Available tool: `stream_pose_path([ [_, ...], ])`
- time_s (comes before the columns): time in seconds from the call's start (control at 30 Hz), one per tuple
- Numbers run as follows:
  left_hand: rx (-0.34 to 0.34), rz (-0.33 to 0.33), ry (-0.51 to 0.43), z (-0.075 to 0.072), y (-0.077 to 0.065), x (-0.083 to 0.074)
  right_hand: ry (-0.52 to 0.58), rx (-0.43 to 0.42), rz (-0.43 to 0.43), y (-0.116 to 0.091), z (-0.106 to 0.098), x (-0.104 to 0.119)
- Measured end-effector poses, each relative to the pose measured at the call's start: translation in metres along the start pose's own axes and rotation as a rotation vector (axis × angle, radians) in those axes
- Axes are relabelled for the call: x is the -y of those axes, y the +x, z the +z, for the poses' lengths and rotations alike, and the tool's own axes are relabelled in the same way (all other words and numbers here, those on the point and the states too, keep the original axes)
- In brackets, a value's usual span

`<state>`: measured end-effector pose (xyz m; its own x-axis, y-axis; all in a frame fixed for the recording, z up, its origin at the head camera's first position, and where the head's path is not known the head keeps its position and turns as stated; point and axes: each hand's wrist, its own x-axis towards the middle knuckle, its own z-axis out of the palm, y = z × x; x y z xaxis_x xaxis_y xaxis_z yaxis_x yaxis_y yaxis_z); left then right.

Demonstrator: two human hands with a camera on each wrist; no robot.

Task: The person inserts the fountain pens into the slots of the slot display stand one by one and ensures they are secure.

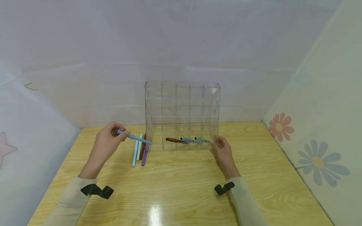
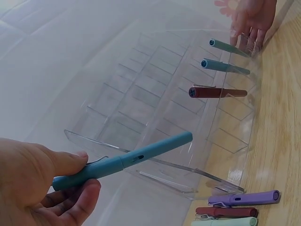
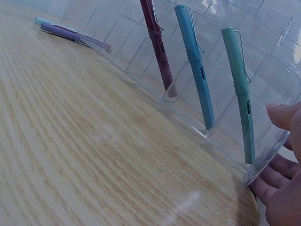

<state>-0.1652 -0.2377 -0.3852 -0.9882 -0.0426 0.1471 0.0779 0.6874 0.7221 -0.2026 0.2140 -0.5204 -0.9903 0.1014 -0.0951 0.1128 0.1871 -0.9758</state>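
My left hand (image 1: 105,143) pinches a blue pen (image 2: 141,156) near its clip end, its other end pointing at the left side of a clear multi-compartment rack (image 1: 168,110). In the left wrist view the pen is in front of the rack's side wall. My right hand (image 1: 225,153) grips the rack's lower right edge, thumb in front and fingers around the side. Three pens stand in separate compartments of the lowest row: dark red (image 3: 157,49), blue (image 3: 196,70) and green (image 3: 240,89), clips upward.
Left of the rack, several pens lie close together on the wooden table (image 1: 169,188): light blue (image 1: 135,155), pale green (image 1: 139,147), dark red (image 1: 142,151) and purple (image 1: 145,157). A pale wall covering (image 1: 113,78) rises behind the table, with flower-printed cloth (image 1: 311,103) at right.
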Motion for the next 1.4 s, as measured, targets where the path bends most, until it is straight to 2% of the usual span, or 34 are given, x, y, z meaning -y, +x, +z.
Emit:
stream_pose_path([
  [0.47, 0.081, 0.023, -0.031, 0.013, 0.001, -0.009, 0.007, -0.014, 0.003, 0.004, 0.001, -0.004],
  [0.77, 0.105, 0.034, -0.053, 0.023, 0.002, -0.017, 0.006, 0.0, -0.001, 0.004, 0.001, -0.004],
  [1.4, 0.131, 0.084, -0.061, 0.056, 0.01, -0.009, 0.024, 0.004, 0.002, 0.005, 0.0, -0.003],
])
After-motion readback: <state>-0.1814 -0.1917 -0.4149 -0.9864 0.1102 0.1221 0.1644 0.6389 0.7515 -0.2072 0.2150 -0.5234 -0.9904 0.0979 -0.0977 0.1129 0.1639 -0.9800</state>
